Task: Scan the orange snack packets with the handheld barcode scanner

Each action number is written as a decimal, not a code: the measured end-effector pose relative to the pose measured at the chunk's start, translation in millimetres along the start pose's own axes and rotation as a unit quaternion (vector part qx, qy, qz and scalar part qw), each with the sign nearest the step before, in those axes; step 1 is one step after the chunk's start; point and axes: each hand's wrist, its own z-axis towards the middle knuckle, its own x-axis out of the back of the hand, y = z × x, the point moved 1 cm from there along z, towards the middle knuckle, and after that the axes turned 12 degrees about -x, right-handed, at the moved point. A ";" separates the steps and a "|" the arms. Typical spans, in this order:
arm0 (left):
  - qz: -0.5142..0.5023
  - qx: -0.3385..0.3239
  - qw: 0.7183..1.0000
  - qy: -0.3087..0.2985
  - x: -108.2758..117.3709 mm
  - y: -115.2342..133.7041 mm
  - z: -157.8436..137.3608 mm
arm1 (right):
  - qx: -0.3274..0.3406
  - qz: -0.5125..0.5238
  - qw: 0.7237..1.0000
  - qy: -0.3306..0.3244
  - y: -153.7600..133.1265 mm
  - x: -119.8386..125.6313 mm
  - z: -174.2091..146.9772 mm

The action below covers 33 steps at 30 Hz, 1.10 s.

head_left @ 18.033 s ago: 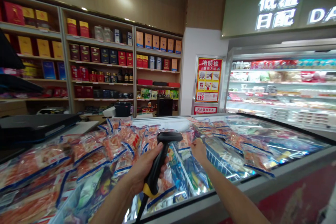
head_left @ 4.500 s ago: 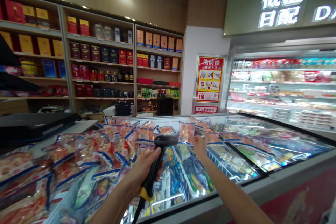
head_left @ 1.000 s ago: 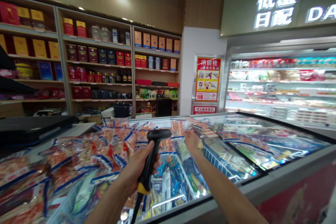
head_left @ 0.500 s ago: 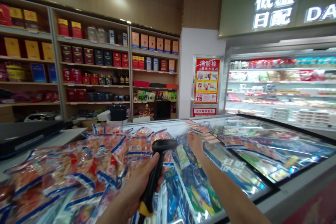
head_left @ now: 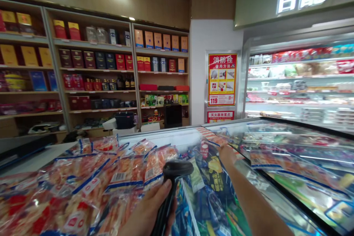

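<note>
The left hand [head_left: 157,202] has its fingers wrapped around the handle of a black scanner [head_left: 170,191], so that grip is closed tight on it, with the thumb up near the scanner's head. The scanner stands up at a slant in the near middle, and its head hangs above the freezer [head_left: 159,131]. The right hand [head_left: 227,153] reaches out to the far side of the freezer, and its fingers are close to a clear packet with a blue edge [head_left: 213,138], which lies by a red and white striped strip [head_left: 204,131]. I can't tell if that grip is pinched on something or not, because the fingers are small and blurry from here. To the left of the scanner is a big, messy heap of see-through food packets [head_left: 96,188], pink and orange inside, with blue edges and some red and white labels. Between the two arms I can look down into the freezer and see a pale green packet [head_left: 197,175] and, to the right of it, a dark bag with yellow on it [head_left: 217,177]. A white divider [head_left: 189,206] runs along the left side of them. On the right, a glass lid with a black frame [head_left: 279,188] covers part of the freezer. Far on the left, tall shelves [head_left: 92,69] hold rows of boxes and bottles. A red and yellow sign [head_left: 221,80] hangs on the far wall, and bright, full fridge shelves [head_left: 300,77] glow on the far right.
</note>
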 end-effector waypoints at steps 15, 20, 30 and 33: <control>-0.049 -0.005 0.997 -0.064 9.7 22.6 -56.1 | 0.162 0.308 0.937 0.024 57.8 39.7 -81.5; -0.082 0.018 0.991 -0.107 14.5 24.6 -82.4 | 0.168 0.406 0.898 -0.030 60.3 60.6 -120.4; -0.099 0.035 0.984 -0.144 19.4 18.6 -96.8 | 0.180 0.432 0.880 -0.082 67.2 76.4 -161.0; -0.102 0.041 0.980 -0.165 18.5 16.1 -99.7 | 0.190 0.419 0.885 -0.073 68.4 77.0 -166.9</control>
